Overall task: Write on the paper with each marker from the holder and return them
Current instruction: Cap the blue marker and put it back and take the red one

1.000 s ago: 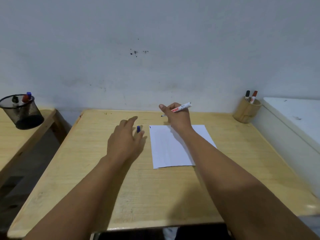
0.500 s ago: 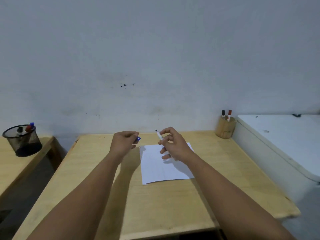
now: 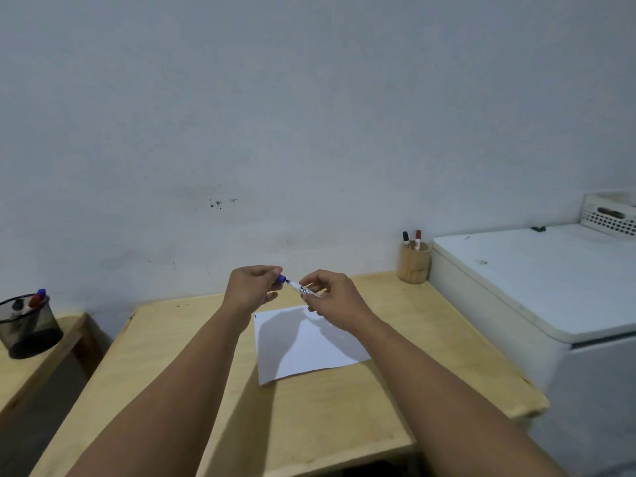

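Both forearms reach up from the near edge of the wooden bench (image 3: 309,425) and meet above its far half. The left hand (image 3: 253,287) is curled, its fingertips pinching a blue cap (image 3: 282,279); the right hand (image 3: 332,297) is curled too, thumb and fingers pinching the white barrel of the marker (image 3: 303,288). The marker lies nearly level between the hands, its tip toward 9 o'clock, right at the cap — whether the cap is seated or only touching the tip is hard to tell.

Under the hands the sheet of paper (image 3: 309,349) lies flat on the bench, partly shaded by them, with a small dark mark at its far-left corner.

At 2 o'clock from the hands, on the far-right corner of the bench by the wall, stands a round wooden holder (image 3: 414,265) with a black-capped marker and a red-capped marker upright in it. Right of it sits a white chest-like unit (image 3: 550,287) carrying a perforated white basket (image 3: 609,215). At 9 o'clock, on a separate lower bench, a black mesh cup (image 3: 29,327) holds more markers — black, red and blue caps showing.
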Motion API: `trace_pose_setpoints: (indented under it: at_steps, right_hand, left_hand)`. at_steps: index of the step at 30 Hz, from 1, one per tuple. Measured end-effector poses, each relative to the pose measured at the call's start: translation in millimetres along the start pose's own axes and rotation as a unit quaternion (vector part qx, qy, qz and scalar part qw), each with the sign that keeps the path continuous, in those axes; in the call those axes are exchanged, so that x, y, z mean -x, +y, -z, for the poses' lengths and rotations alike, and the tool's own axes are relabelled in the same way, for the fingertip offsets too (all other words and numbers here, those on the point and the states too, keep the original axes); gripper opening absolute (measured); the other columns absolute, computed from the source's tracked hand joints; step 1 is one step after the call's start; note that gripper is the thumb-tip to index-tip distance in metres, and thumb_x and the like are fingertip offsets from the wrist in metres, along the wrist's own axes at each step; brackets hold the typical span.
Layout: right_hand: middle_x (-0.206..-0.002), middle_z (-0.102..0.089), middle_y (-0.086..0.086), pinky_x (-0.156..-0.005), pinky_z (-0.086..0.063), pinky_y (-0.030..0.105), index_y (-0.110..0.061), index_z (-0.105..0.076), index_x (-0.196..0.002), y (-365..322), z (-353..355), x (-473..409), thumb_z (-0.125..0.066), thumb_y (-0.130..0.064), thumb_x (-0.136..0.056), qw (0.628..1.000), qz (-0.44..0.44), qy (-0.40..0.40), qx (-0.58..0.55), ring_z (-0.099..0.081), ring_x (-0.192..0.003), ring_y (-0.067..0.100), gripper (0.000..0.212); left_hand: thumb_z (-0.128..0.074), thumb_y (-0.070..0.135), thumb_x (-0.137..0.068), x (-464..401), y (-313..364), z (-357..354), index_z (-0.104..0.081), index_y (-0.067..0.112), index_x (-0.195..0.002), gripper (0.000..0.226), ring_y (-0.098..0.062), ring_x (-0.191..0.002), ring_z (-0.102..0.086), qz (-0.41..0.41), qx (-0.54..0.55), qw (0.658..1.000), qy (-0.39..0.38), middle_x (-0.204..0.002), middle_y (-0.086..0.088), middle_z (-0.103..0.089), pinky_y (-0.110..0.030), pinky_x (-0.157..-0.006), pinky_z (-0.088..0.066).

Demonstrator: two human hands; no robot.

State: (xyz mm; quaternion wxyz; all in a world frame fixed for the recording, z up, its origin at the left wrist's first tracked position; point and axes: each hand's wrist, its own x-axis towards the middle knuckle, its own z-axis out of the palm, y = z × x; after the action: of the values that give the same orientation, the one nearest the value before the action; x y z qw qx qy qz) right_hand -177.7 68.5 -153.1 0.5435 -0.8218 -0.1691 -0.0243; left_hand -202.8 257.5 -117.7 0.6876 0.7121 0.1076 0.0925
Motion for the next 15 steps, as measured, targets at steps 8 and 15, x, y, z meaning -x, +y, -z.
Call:
trace_pose_setpoints:
  at_steps: [8,15]
  right_hand:
    - [-0.1,-0.078,0.002,-0.067,-0.061,0.035,-0.021,-0.079,-0.105,0,22,2,-0.074,-0.012,-0.092,1.0,0.015,0.026,0.0,-0.073,-0.066,0.014,0.017]
    - [-0.101,-0.073,0.007,-0.065,-0.059,0.027,-0.018,-0.076,-0.11,27,63,-4,-0.077,-0.01,-0.094,0.999,-0.009,0.047,-0.015,-0.071,-0.069,0.019,0.018]
  left_hand:
    - [-0.067,0.009,-0.097,8,11,-36,-0.079,0.002,-0.1,0.014,-0.022,-0.084,-0.072,-0.026,-0.046,0.998,-0.022,-0.09,-0.014,-0.076,-0.039,-0.087,-0.063]
    - [-0.064,0.019,-0.101,4,18,-88,-0.076,0.008,-0.102,0.016,-0.025,-0.09,-0.075,-0.025,-0.055,0.994,-0.088,-0.1,-0.013,-0.078,-0.04,-0.086,-0.064]
